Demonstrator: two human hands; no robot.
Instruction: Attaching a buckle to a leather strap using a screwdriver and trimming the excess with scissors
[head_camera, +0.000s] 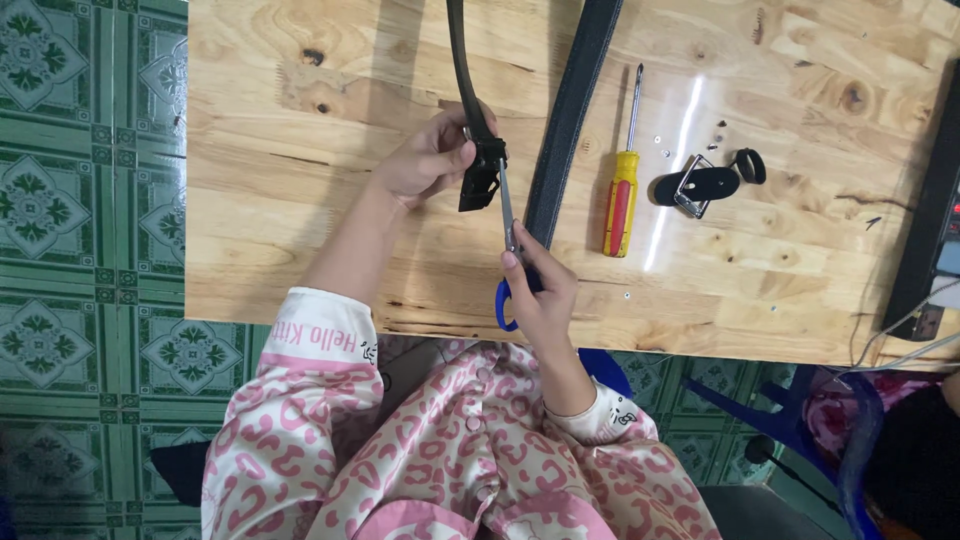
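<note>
At the near edge of the wooden tabletop (300, 250), the left hand (425, 160) closes its fingers around the folded end of a dark leather belt (466, 70) that runs away up the board. The right hand (545, 295) grips blue-handled scissors (508, 235), blades pointing at that end. Just beside lies a second black belt (570, 110); farther right, a red-and-yellow screwdriver (622, 195), a belt buckle piece (700, 185) and small loose screws (665, 152).
</note>
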